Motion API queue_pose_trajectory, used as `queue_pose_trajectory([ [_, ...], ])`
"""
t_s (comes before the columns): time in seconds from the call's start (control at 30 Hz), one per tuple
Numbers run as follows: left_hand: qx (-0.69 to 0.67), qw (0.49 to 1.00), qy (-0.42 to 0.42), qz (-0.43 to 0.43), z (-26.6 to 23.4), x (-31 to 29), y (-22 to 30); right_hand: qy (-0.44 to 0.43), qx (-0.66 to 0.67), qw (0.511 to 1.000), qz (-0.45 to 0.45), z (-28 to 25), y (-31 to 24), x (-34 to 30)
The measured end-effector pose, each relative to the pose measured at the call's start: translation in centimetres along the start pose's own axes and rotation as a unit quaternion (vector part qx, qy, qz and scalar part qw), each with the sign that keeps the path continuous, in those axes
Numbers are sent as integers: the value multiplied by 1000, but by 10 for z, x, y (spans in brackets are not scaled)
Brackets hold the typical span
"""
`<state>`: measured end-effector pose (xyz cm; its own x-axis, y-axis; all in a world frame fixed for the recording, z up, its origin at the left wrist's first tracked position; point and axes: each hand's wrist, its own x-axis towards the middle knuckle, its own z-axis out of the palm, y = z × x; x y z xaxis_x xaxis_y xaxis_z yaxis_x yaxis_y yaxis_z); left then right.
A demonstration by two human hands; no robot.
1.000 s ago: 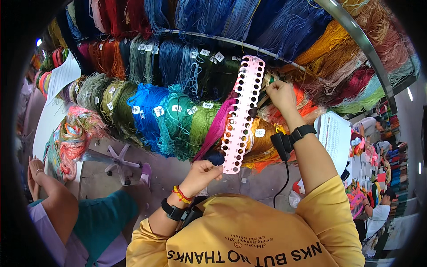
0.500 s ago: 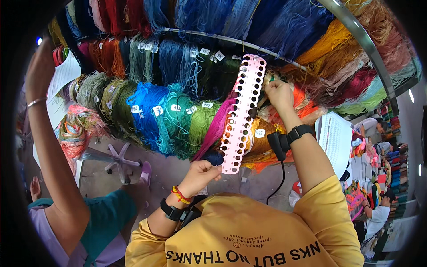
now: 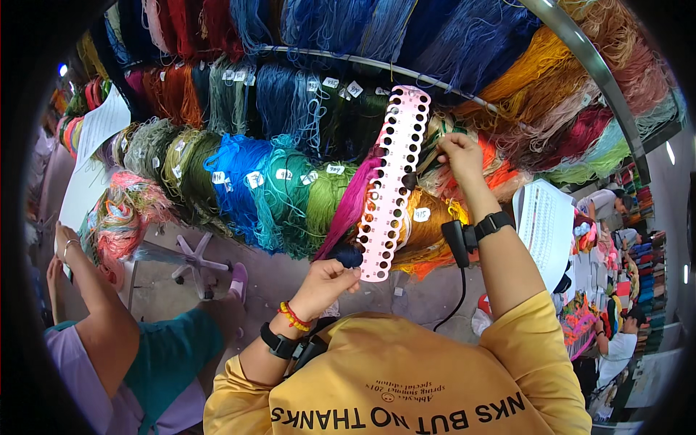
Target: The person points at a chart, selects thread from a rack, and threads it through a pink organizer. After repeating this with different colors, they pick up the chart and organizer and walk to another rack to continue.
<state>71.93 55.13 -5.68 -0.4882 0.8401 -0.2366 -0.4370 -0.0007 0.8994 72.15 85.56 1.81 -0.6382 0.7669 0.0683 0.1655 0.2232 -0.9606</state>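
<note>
A long pink thread card with a row of round holes along each edge stands tilted in front of me. My left hand pinches its lower end, beside a dark blue bundle of thread. Magenta thread hangs along the card's left side, and a small dark tuft sits at its right edge. To the right of the card's upper half, my right hand has its fingers closed on olive-tan thread. The exact strands between the fingertips are hard to make out.
Hanks of blue, teal and green thread with white tags hang on a rack; more hang behind on a metal rail. Printed sheets lie at right. At left, another person holds a long paper. A chair base stands below.
My right hand has shifted slightly right and down beside the card. My left hand keeps its hold. The other person's raised arm has come down to the paper at left.
</note>
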Motion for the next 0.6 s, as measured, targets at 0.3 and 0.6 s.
queue_pose_trajectory([
  [0.3,2,1000,1,3,0,3,-4,17,72,997,5,3,-8,-8],
  [0.6,0,1000,1,4,0,2,-4,-14,55,997,58,6,-6,-12],
])
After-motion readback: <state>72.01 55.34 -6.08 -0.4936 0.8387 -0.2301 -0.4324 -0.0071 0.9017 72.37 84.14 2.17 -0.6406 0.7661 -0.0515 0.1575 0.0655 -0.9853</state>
